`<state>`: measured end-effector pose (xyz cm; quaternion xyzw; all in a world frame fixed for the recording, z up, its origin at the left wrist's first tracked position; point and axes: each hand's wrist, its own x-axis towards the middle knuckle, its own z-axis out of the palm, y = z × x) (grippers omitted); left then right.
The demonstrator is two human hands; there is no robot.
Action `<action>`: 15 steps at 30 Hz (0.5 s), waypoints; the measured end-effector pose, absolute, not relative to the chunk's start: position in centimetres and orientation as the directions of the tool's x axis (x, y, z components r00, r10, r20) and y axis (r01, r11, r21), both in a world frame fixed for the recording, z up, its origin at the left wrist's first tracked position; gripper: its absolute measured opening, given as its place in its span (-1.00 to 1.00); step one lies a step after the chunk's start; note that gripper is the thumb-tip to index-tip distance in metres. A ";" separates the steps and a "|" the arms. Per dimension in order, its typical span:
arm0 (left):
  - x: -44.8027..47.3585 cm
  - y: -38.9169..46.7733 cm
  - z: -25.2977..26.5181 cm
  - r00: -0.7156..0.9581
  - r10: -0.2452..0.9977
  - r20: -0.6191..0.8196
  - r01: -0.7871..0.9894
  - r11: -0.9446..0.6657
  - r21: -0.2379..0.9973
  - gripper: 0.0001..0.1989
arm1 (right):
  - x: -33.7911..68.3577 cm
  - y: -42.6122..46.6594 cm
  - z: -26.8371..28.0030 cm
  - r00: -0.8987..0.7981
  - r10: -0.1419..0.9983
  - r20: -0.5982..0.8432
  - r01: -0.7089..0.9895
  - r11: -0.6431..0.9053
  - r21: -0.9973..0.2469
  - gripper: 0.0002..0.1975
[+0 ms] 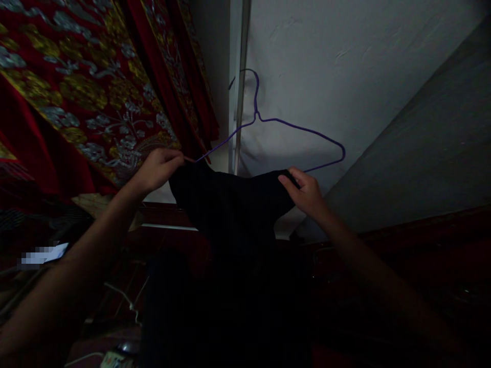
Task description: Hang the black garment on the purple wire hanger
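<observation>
A purple wire clothes hanger [299, 126] hangs by its hook from a narrow pale upright edge [235, 92]. A dark garment [233, 204] is stretched between my two hands just below the hanger, its upper left part around the hanger's left end. My left hand [163, 166] pinches the garment's left corner at that end. My right hand [305, 189] grips the garment's right side, thumb on top, close under the hanger's lower bar. The hanger's right end is bare. The garment's lower part fades into darkness, so its kind cannot be made out.
A red cloth with gold and silver embroidery [84, 87] hangs at the left. Behind the hanger is a pale wall [326, 61]. A lit screen [49, 254] lies at the lower left, with a white cord [125, 296] on the dark floor nearby.
</observation>
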<state>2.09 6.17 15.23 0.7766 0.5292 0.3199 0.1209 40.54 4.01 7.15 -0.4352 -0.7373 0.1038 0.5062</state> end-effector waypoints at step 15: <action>8.6 8.9 13.8 0.337 0.695 0.635 0.470 -0.708 0.526 -0.57 | 40.5 1.2 8.5 0.005 0.695 0.719 0.588 0.580 -0.564 -0.76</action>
